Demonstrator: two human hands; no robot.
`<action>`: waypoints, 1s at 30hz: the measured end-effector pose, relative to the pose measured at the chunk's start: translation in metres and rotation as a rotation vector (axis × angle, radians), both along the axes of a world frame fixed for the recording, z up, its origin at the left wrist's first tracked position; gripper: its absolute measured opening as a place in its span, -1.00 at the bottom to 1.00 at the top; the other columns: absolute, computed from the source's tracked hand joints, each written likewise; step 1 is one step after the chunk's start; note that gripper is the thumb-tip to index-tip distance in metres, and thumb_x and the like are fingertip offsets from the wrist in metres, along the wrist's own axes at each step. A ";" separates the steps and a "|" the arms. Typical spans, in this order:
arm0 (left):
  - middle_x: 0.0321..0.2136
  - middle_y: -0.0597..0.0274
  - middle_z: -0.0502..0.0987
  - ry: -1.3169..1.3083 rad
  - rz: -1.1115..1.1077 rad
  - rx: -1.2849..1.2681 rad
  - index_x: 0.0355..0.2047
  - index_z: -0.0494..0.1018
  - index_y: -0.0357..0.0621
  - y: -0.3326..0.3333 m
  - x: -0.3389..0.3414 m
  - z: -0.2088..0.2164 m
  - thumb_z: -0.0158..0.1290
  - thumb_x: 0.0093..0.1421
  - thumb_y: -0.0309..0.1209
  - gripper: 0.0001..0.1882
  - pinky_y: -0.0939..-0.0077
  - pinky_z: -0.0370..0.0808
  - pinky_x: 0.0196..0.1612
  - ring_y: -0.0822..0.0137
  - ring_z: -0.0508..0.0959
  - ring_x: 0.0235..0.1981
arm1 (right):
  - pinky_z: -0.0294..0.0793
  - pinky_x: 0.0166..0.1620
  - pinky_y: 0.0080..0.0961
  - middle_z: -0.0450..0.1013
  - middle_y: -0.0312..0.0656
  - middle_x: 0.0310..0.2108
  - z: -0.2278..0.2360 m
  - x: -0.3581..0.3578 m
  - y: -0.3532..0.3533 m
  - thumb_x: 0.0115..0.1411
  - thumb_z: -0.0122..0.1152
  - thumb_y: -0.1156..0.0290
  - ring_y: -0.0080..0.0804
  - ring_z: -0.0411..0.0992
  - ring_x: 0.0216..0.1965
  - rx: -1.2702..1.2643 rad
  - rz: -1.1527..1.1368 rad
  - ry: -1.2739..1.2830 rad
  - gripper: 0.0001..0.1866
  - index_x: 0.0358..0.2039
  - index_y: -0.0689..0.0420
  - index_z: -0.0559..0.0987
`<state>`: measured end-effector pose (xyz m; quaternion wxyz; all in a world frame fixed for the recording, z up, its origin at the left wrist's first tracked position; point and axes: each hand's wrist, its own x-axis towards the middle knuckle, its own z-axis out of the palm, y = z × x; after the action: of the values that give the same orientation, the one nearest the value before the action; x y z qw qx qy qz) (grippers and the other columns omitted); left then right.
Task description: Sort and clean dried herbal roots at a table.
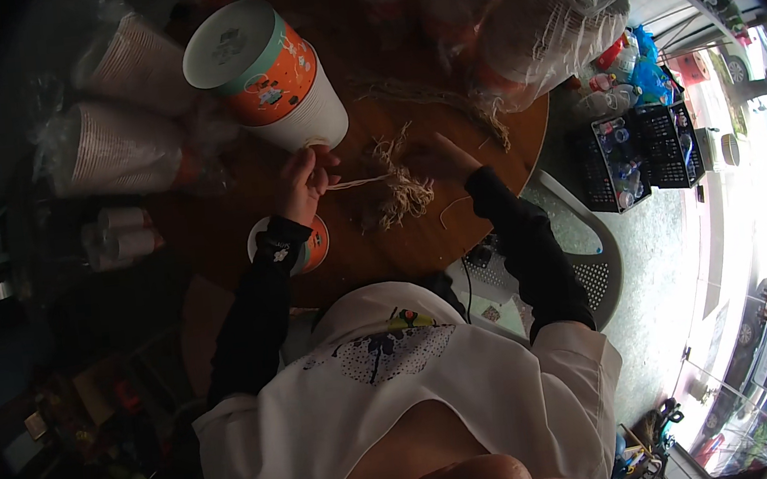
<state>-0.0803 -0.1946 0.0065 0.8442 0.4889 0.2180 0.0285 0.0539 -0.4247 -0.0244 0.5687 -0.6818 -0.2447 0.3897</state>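
My left hand (307,180) pinches a pale strand of twine (354,184) beside the lower end of a tall stack of paper tubs (318,106). The outermost tub of that stack has an orange and teal printed wall and a pale round base turned up. From the pinch, the strand runs to a frayed, tangled bundle of twine (405,195) on the table. My right hand (448,160) is just right of the bundle, its fingers stretched toward it in shadow; whether they touch it is unclear. Partly hidden under my left forearm is another orange-printed tub (314,247).
Plastic-wrapped stacks of tubs stand at the left (117,148) and the far right (549,30) of the round wooden table (385,258). More twine (443,98) lies toward the far side. A grey plastic chair (596,264) and black crates of bottles (614,164) are at the right.
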 end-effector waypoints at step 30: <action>-0.54 0.29 0.47 0.005 -0.378 0.365 -0.50 0.43 -0.21 -0.022 -0.001 0.026 -0.14 0.25 -0.14 -0.61 0.70 0.18 -0.58 0.61 0.22 -0.67 | 0.30 -0.10 -0.16 0.26 0.03 -0.21 -0.216 -0.070 -0.038 0.06 0.00 0.48 0.02 0.23 -0.10 -0.535 -0.434 -0.740 -0.77 -0.25 0.29 0.36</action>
<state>-0.0813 -0.2166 0.0322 0.7317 0.6653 0.1162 -0.0924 -0.0162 -0.4628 -0.2408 0.3171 -0.9313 -0.1740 0.0436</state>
